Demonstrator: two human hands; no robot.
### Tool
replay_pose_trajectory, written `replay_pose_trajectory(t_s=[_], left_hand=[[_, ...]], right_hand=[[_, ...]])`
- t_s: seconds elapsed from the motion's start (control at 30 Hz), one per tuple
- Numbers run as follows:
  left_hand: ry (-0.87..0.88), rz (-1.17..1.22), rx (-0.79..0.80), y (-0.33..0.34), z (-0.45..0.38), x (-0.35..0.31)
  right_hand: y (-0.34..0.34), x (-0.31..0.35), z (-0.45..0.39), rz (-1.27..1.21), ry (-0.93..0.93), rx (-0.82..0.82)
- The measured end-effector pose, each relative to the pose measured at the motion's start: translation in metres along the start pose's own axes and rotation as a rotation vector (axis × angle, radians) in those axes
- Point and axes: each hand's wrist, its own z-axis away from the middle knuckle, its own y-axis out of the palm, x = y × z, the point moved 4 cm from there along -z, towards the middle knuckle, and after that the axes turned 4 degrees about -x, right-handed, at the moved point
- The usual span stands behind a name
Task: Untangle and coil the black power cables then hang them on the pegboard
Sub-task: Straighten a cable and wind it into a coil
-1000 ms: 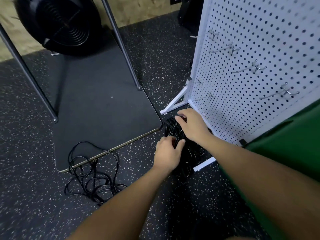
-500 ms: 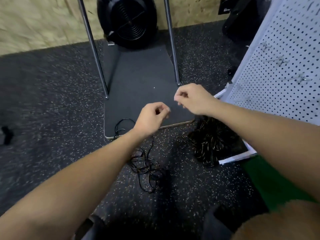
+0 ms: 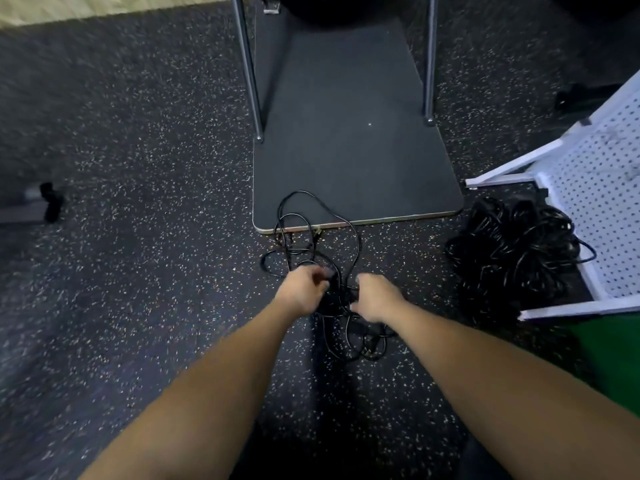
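Note:
A loose tangled black cable (image 3: 313,233) lies on the speckled floor, some of its loops reaching onto the edge of a dark mat. Both hands are down in the middle of this tangle. My left hand (image 3: 304,289) has its fingers curled round strands on the left side. My right hand (image 3: 375,297) curls into the strands just to the right of it. A larger heap of black cables (image 3: 512,251) sits at the foot of the white pegboard (image 3: 602,209), which stands at the right edge; its hooks are out of view.
A dark mat (image 3: 349,133) carries two metal legs (image 3: 247,67) of a stand. A small black object (image 3: 52,202) lies on the floor at far left. Something green (image 3: 609,355) fills the lower right. The pegboard's white feet (image 3: 512,168) stick out over the floor.
Both hands left the big heap by the pegboard, rose, then dropped onto the loose tangle near the mat. The view swung left and down, away from the pegboard.

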Motion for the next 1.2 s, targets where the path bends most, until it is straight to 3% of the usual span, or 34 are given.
replay_pose_trajectory(t_s=[0.17,0.33,0.5,0.63,0.8,0.97,1.1,1.2], left_hand=[[0.043,0.022,0.114,0.037,-0.002,0.012],[0.273,-0.054,0.105,0.022,-0.009,-0.017],[0.342,-0.212,-0.037,-0.043,0.004,-0.062],[0.469,-0.340,-0.181,-0.104,0.036,-0.108],[0.572,-0.219,-0.289,-0.178,0.079,-0.157],[0.562,-0.038,-0.377,-0.235,0.124,-0.196],[0.589,0.089,-0.470,-0.268,0.159,-0.223],[0.647,0.341,-0.434,-0.271,0.183,-0.245]], right_hand=[[0.036,-0.009,-0.006,0.058,-0.007,0.056],[-0.020,0.001,-0.005,-0.127,-0.259,0.064],[-0.104,0.013,0.025,-0.309,-0.415,-0.071],[-0.159,0.031,0.068,-0.441,-0.463,-0.069],[-0.242,0.057,0.138,-0.529,-0.583,-0.261],[-0.313,0.073,0.202,-0.734,-0.682,-0.492],[-0.338,0.075,0.230,-0.938,-0.682,-0.610],[-0.328,0.069,0.229,-0.901,-0.591,-0.636]])
